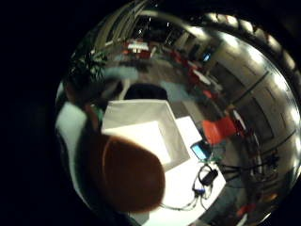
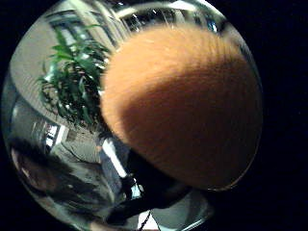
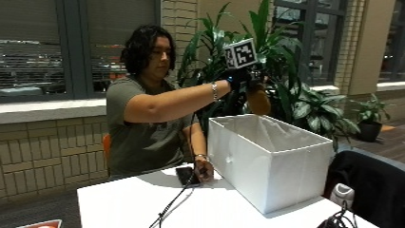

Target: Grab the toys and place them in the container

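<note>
Hand (image 3: 244,78) holds 1 toy (image 3: 258,102) above the box (image 3: 272,159).
At upper centre of the outside view, gloved fingers grip the brown plush toy, raised over the white box's open top at centre right on the table (image 3: 126,206).

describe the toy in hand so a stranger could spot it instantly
Start at the big white container on the white table. Above its open top, the person's gloved right hand is raised. The brown plush toy hangs from its fingers, the only fuzzy orange-brown thing against the green plant leaves behind.
</note>
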Available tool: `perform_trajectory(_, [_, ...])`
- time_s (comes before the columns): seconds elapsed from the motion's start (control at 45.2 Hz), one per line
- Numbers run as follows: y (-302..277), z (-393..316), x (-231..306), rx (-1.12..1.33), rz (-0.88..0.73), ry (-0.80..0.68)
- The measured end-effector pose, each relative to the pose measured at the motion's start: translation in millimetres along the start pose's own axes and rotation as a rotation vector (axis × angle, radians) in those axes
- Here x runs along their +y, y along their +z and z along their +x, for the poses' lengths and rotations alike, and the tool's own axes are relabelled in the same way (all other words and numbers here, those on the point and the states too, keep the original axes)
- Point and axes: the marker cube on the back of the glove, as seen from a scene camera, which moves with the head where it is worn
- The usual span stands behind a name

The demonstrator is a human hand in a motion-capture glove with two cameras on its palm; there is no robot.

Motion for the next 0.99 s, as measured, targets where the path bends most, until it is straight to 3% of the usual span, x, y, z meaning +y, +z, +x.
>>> perform_trajectory(0.066, [8, 0, 2, -0.070, -0.105, 0.020])
perform_trajectory(0.199, [1, -4, 39, -0.154, -0.145, 0.045])
perform_trajectory(0.42, [-22, -10, 153, -0.200, -0.214, 0.116])
perform_trajectory(0.508, [-15, 11, 209, 0.037, -0.262, 0.162])
perform_trajectory(0.663, [-5, -18, 299, -0.104, -0.318, 0.040])
perform_trajectory(0.752, [8, -17, 338, 0.003, -0.335, 0.124])
perform_trajectory(0.906, [17, -13, 378, -0.016, -0.300, 0.365])
perform_trajectory(0.995, [18, -8, 386, -0.031, -0.282, 0.401])
